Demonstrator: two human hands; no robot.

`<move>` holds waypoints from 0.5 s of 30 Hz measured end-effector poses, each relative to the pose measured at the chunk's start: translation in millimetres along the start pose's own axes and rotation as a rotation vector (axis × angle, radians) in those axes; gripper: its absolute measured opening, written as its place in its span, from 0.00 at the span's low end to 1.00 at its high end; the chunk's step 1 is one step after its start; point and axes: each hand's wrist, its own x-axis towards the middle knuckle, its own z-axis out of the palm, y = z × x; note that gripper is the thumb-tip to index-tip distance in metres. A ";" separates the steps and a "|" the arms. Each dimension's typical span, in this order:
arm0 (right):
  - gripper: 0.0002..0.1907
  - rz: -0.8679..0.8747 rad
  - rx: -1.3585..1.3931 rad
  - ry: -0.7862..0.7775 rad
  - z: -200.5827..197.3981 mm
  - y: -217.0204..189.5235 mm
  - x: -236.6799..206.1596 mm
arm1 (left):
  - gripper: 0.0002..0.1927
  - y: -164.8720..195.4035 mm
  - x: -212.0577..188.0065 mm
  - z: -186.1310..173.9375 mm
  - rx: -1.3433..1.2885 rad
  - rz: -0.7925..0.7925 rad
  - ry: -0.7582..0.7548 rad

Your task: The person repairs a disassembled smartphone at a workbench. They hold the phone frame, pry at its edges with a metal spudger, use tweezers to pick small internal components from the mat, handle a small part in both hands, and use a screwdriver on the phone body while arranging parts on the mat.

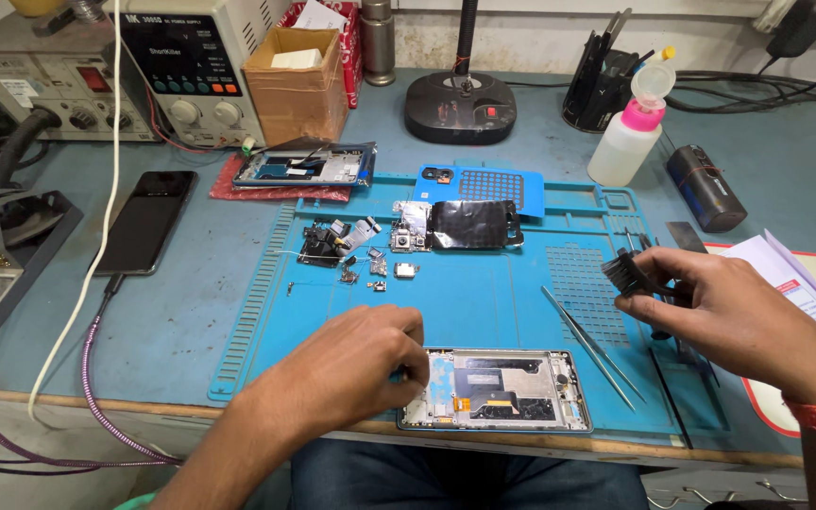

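Here, left hand (356,364) curled, fingers pinching the opened phone (496,389) by its left end at the blue mat's (484,302) near edge — right hand (724,312) gripping a small black brush (627,272), tweezers (592,347) between.

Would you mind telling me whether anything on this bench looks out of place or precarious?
The opened phone frame under the left hand lies at the blue mat's front edge, close to the bench lip. The right hand holds a small black brush. Nothing looks spilled.
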 end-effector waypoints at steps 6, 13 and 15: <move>0.18 -0.035 0.025 0.008 0.0 1.4 -1.8 | 0.06 -1.6 -8.2 7.8 -0.080 0.022 0.037; 0.18 -0.027 0.045 0.010 -1.0 1.8 -3.8 | 0.10 -8.8 -18.9 4.3 -0.221 -0.023 0.064; 0.19 -0.069 0.099 0.018 -0.2 1.8 -3.8 | 0.11 -10.3 -22.6 2.6 -0.293 -0.111 0.054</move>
